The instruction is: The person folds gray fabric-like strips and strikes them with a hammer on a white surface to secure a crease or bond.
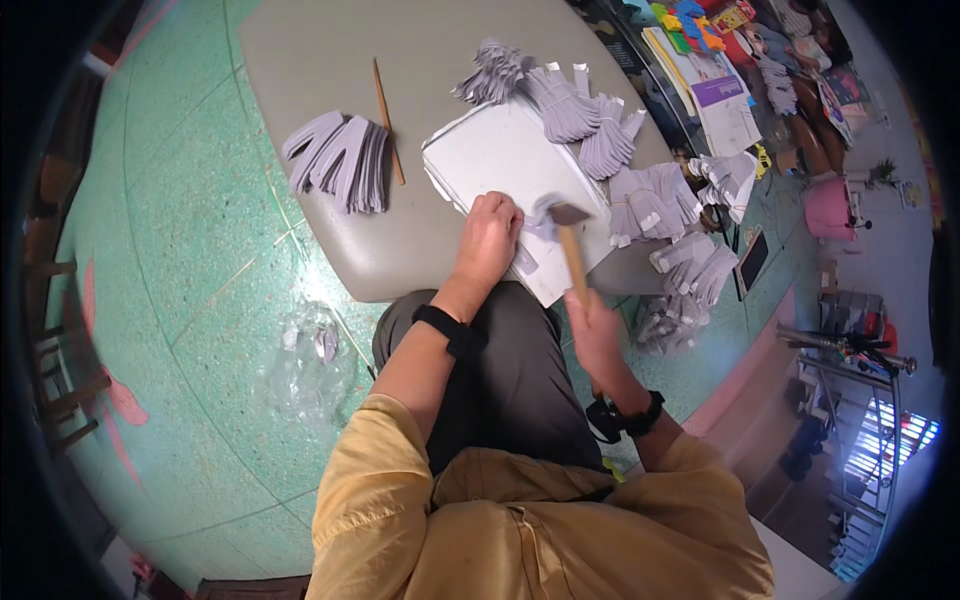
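Observation:
A hammer (572, 258) with a wooden handle is gripped in my right hand (594, 330), its blurred head just over a grey folded piece (543, 222). That piece lies on a white board (470, 148) in front of my knees. My left hand (489, 232) rests on the board with its fingers bent and pressed together at the piece's left side; the fingertips partly hide what they pinch. A loose grey strip (525, 262) shows below the hammer head. Bundles of similar grey pieces (565, 105) lie along the board's far and right edges.
The board sits on a beige padded seat (330, 50). At left are a fanned grey stack (345, 165) and a thin wooden stick (387, 115). A clear plastic bag (310, 365) is on the green floor. Papers (720, 100) and toy blocks (688, 25) crowd the far right.

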Tool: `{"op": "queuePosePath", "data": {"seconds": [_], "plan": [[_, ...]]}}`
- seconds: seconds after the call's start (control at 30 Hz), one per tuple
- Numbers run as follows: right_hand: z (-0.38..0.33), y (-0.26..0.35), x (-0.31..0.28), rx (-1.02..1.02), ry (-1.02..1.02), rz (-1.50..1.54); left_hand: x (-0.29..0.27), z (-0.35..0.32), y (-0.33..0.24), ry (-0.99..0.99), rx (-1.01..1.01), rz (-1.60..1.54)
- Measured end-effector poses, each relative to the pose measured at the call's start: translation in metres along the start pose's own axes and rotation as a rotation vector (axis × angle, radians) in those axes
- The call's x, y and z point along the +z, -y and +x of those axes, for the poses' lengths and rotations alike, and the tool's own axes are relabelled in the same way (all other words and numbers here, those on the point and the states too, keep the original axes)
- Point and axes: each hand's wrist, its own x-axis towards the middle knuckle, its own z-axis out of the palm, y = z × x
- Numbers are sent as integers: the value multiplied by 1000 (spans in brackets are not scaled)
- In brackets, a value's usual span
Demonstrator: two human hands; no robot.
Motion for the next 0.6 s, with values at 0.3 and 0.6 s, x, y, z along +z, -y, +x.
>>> {"op": "queuePosePath", "data": {"seconds": [0.3,0.6], "plan": [[12,-15,0,30,38,-24,-21,-9,0,-75,-3,139],[11,-8,7,-76,-53,-54,-21,-7,-5,-86,-56,86]]}}
